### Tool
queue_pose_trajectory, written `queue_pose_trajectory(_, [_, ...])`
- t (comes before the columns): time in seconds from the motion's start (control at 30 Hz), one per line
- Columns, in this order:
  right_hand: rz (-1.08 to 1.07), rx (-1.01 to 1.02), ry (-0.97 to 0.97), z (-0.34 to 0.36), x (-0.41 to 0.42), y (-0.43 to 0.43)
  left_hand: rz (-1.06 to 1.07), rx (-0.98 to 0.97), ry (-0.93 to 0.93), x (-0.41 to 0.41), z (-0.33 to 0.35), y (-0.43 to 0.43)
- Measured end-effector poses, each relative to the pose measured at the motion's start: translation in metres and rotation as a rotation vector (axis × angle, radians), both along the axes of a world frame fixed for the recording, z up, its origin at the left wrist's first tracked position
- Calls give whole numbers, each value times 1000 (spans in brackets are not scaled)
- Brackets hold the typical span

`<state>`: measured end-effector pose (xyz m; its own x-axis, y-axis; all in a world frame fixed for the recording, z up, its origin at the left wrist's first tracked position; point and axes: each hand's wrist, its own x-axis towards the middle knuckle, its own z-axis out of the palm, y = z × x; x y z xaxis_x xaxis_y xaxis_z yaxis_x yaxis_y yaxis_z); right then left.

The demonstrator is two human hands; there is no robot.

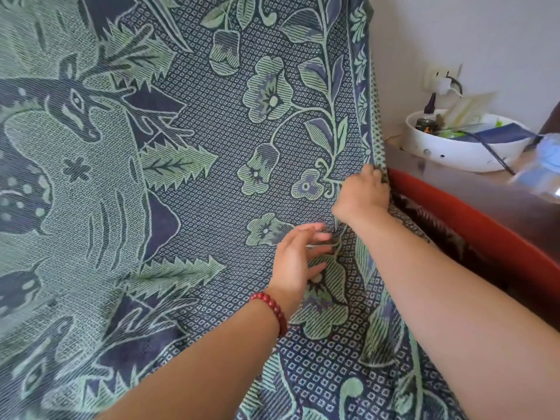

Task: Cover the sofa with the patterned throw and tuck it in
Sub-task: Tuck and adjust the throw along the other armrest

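No legible writing or brand marks appear on any item. The patterned throw is a woven textile in dark navy and pale green, with a small diamond grid ground, striped flowers, serrated leaves and a deer motif. It covers nearly the whole view, draped over the sofa, of which only a smooth red edge shows at right. The right hand is closed, gripping the throw's border at that red edge. The left hand is open, fingers spread, resting lightly on the fabric and holding nothing; its wrist carries a red bead bracelet. A round white bowl with mixed small items sits on a surface beside the sofa.
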<state>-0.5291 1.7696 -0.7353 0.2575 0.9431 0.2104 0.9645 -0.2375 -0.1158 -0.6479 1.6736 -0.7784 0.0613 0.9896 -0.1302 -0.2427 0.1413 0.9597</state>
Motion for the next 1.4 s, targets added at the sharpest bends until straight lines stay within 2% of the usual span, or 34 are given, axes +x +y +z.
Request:
queue_pose_trajectory(0.2, [-9, -58, 87, -13, 1, 32, 80, 18, 53, 6, 4, 17])
queue_pose_trajectory(0.4, [-151, -38, 313, -23, -6, 53, 132, 20, 45, 15, 10, 34])
queue_pose_trajectory(0.6, [-63, -133, 161, -22, 4, 57, 155, -15, 29, 25, 2, 48])
queue_pose_trajectory(0.7, [-67, -120, 185, -21, 6, 54, 148, -21, 32, 28, 1, 50])
queue_pose_trajectory(0.83, [-212, -74, 219, -24, -3, 41, 147, -7, 40, 26, -1, 50])
queue_pose_trajectory(1.03, [-36, -148, 290, -22, 9, 56, 119, -9, 28, 22, 0, 54])
queue_pose_trajectory(1.17, [-9, -178, 391, -27, 18, 65, 112, 15, 35, 12, 3, 54])
queue_pose_trajectory(1.4, [9, -209, 345, -19, 14, 53, 168, 13, 65, -14, 4, 40])
